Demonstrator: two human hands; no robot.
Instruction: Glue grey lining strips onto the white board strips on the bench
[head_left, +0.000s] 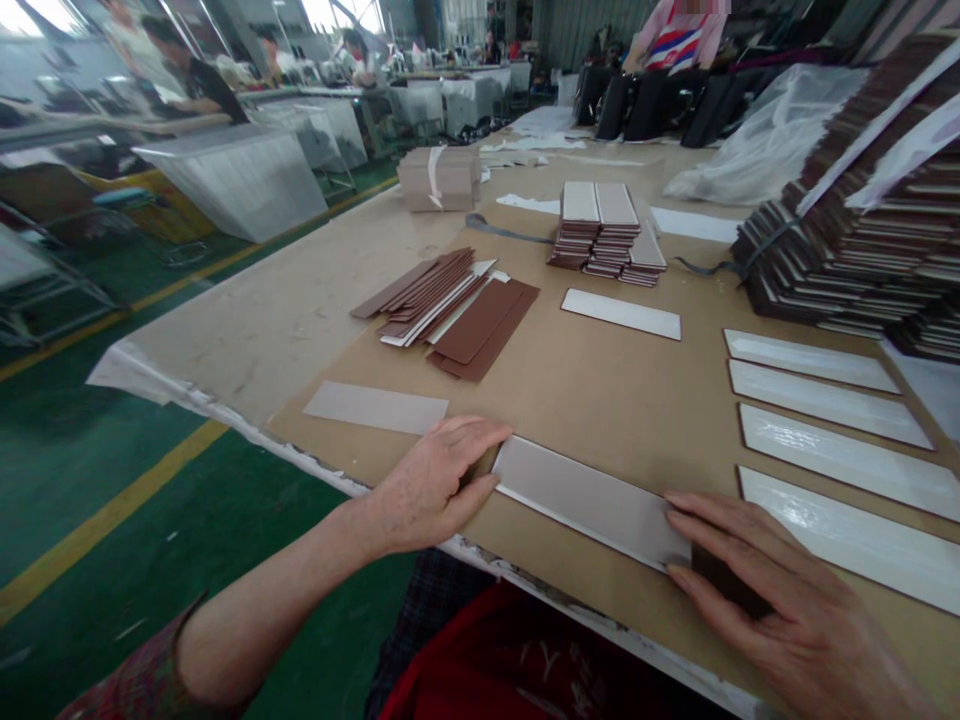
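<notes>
A long grey rectangular strip (589, 500) with a thin pale front edge lies flat near the front edge of the table. At its left end, the fingers and thumb of my left hand (439, 480) press on the corners. My right hand (780, 590) holds the opposite end, thumb at the near edge and fingers at the far one. Just beyond my left hand rests a loose grey strip (375, 407). To the right, several shiny white strips with dark edges (840, 450) are laid in a row. One more white strip (621, 313) lies farther back.
Fanned brown strips (480, 330) lie at mid-table, with stacked strips (600, 225) behind them. A tied grey bundle (439, 180) stands at the back left. Tall dark piles (862, 220) rise at the right, near clear plastic sheeting (757, 130). Other people are in the background.
</notes>
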